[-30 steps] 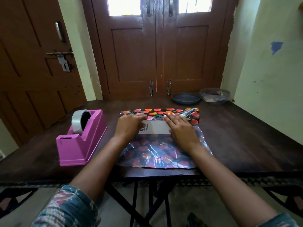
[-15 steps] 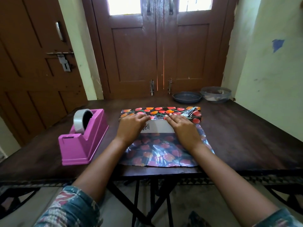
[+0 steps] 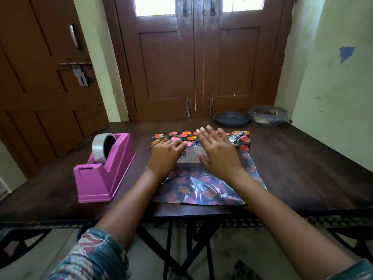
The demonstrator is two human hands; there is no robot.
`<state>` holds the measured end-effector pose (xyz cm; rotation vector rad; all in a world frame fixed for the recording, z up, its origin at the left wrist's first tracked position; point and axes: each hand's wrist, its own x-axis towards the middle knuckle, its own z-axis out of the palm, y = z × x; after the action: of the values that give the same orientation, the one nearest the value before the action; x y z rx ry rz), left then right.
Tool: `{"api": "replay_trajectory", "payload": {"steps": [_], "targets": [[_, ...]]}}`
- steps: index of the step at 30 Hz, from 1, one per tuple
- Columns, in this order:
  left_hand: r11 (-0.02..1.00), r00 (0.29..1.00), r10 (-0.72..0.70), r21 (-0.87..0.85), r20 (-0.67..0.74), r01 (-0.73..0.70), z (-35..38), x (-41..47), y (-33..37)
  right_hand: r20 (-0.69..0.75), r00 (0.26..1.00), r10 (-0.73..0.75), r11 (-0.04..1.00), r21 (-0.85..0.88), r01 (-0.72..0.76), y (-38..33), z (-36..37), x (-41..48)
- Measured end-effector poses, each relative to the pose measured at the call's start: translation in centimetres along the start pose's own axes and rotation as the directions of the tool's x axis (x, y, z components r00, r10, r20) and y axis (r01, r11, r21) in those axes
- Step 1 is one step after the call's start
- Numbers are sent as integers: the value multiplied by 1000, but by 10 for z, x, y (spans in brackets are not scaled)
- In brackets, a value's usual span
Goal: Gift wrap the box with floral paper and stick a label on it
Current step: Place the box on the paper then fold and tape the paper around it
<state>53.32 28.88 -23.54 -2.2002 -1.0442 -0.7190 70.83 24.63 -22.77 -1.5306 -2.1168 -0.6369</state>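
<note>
A white box (image 3: 190, 156) lies on a sheet of shiny floral paper (image 3: 203, 188) in the middle of the dark wooden table (image 3: 302, 168). The paper's far flap (image 3: 171, 137) is folded over the box's far edge. My left hand (image 3: 164, 156) presses that flap down on the box's left part with flat fingers. My right hand (image 3: 217, 152) hovers over the box's right part, fingers spread and straight, holding nothing. Most of the box is hidden under my hands.
A pink tape dispenser (image 3: 105, 168) with a grey tape roll (image 3: 101, 147) stands left of the paper. A dark shallow dish (image 3: 232, 119) and a clear bowl (image 3: 267, 115) sit at the table's far right edge, by the brown doors. A wall runs along the right.
My right hand has lifted off the paper fold and spread its fingers above the box. My left hand stays pressing the flap.
</note>
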Motion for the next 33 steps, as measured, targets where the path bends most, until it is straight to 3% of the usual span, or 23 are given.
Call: {"api": "replay_trajectory", "payload": {"steps": [4, 9, 11, 13, 15, 17, 21, 23, 28, 30, 33], "targets": [[1000, 1000, -20, -12, -10, 20, 3, 0, 0, 224, 975, 2, 1000, 10, -4, -8, 18, -10], [998, 998, -65, -15, 5, 66, 0, 2, 2, 270, 963, -11, 998, 59, -5, -3, 23, -15], [985, 986, -153, -64, 68, 157, -5, 2, 6, 281, 960, -15, 998, 62, -3, -3, 22, -14], [917, 944, -295, -234, 146, 322, -11, 3, 7, 312, 950, -6, 997, 72, -17, -4, 20, -14], [767, 879, -454, -437, 145, 469, -25, 3, 5, 324, 946, -3, 997, 72, -22, -4, 19, -14], [638, 785, -617, -548, 55, 541, -49, -1, -3, 329, 944, -1, 997, 77, -25, -5, 18, -12], [652, 676, -736, -294, -28, 699, -106, -12, -38, 335, 942, -5, 996, 85, -25, -7, 17, -11], [590, 603, -797, -156, 43, 792, -131, -18, -56, 335, 942, 1, 997, 70, -26, -6, 17, -12], [350, 295, -898, 124, 327, 929, -153, -51, -85, 349, 937, 5, 998, 51, -24, -7, 15, -12], [250, 180, -887, 115, 425, 961, -155, -60, -85, 344, 939, 5, 999, 45, -22, -7, 14, -12], [-4, 50, -801, -90, 596, 996, -156, -61, -79, 327, 945, 4, 1000, 25, -12, -8, 15, -13]]}}
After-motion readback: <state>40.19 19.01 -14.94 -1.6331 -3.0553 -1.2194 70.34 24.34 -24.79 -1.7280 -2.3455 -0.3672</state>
